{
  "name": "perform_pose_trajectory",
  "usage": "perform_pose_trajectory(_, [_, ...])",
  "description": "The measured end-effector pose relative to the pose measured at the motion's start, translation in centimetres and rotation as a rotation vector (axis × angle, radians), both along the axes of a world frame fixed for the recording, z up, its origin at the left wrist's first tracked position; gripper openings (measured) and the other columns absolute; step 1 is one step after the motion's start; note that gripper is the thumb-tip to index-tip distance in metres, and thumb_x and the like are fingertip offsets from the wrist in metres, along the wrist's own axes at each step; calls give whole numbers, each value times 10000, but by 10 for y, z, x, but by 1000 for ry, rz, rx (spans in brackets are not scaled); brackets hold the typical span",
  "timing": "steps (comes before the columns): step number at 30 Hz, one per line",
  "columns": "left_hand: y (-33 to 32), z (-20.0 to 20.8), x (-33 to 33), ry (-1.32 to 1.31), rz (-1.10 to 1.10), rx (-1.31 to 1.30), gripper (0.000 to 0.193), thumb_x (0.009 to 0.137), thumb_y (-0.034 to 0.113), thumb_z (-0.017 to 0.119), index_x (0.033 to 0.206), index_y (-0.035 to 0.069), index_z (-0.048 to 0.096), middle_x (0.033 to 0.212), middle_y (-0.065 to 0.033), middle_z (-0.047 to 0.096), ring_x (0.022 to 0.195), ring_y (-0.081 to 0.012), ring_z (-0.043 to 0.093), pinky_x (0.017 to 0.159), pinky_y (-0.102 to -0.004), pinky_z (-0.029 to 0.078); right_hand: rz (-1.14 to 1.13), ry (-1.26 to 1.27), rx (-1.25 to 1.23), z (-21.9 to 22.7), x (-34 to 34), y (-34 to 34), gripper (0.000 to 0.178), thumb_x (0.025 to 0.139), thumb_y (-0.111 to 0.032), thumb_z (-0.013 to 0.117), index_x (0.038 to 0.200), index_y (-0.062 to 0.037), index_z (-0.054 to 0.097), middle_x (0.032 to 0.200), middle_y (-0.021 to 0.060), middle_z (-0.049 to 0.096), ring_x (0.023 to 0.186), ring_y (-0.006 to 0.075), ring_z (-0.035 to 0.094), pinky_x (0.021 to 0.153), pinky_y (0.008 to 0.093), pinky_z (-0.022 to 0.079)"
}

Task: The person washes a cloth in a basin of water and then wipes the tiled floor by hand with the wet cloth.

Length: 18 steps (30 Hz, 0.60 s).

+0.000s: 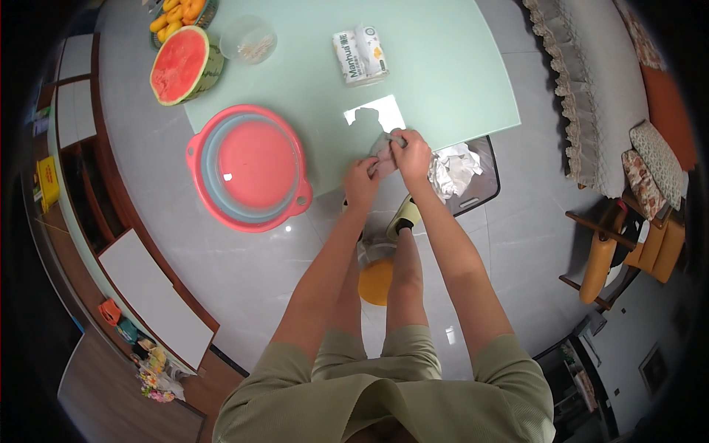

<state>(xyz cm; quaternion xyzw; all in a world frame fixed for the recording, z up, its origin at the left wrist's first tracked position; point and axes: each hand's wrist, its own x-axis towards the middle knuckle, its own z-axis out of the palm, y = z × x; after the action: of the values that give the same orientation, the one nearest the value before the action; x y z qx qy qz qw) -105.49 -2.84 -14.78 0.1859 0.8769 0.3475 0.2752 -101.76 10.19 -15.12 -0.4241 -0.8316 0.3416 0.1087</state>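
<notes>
Between my two hands, at the near edge of the pale green glass table [310, 81], is a grey cloth [385, 153]. My left hand [362, 181] grips its lower left end, with the fingers closed. My right hand [412, 156] pinches the cloth at its upper right end. The cloth looks bunched and partly covered by my fingers. To the left of my hands, a pink and blue-grey round basin [193, 156] sits at the table's corner. A tissue pack [360, 55] lies farther back on the table.
Below the table edge at right stands a dark-rimmed bin [484, 188] with crumpled white paper or plastic [453, 171]. At far left are a cut watermelon [181, 65], a clear bowl [249, 40] and a basket of yellow fruit [177, 16]. An orange-yellow round stool [377, 282] is between my legs.
</notes>
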Motion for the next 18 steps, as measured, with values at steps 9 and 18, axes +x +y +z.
perform_pose_trajectory(9, [-33, 1, 9, 294, -46, -140, 431, 774, 46, 597, 1192, -11, 508, 1089, -168, 493, 989, -351, 514, 771, -409, 465, 494, 126, -5, -7, 1, -58, 403, 730, -51, 614, 1132, -52, 588, 1002, 107, 526, 907, 286, 553, 735, 366, 484])
perform_pose_trajectory(18, [0, 10, -81, 153, 164, -314, 662, 815, 68, 559, 1374, -38, 220, 1198, -249, 402, 1006, -399, 511, 797, -441, 465, 592, 129, -66, 4, -134, -51, 426, 768, -104, 592, 1188, -55, 543, 1043, 103, 502, 992, 285, 502, 825, 365, 460])
